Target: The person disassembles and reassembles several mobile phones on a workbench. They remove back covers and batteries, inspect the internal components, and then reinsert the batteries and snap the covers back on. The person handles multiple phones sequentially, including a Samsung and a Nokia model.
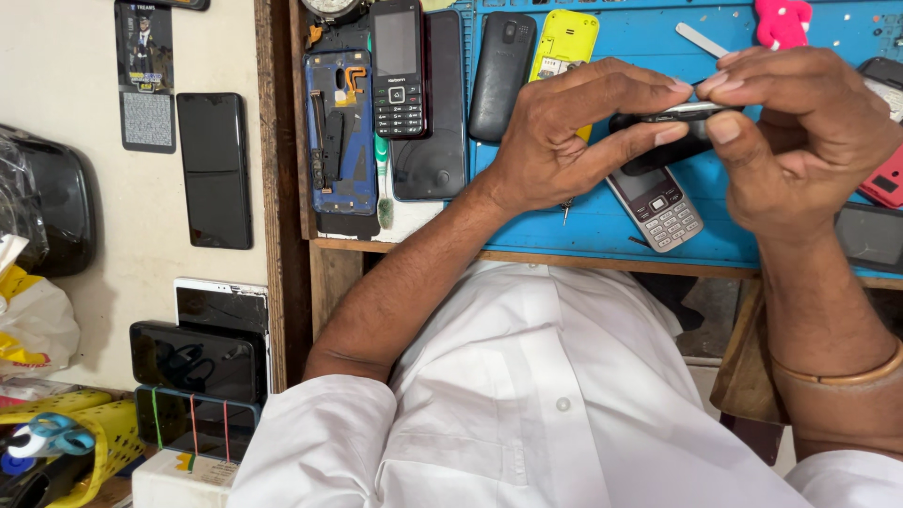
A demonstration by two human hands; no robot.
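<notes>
My left hand (574, 132) and my right hand (809, 141) both grip a small dark mobile phone (679, 132), held edge-on above the blue work mat (602, 230). Fingertips of both hands pinch along its top edge. My right thumb presses its near side. Under the hands lies a silver keypad phone (658, 209) on the mat. Most of the held phone is hidden by my fingers.
On the mat lie a black keypad phone (399, 68), an opened blue phone frame (339, 132), a black back cover (500, 61), a yellow phone shell (564, 42) and a black slab phone (437, 113). More phones (198, 362) stack at the left, beside a yellow basket (94, 423).
</notes>
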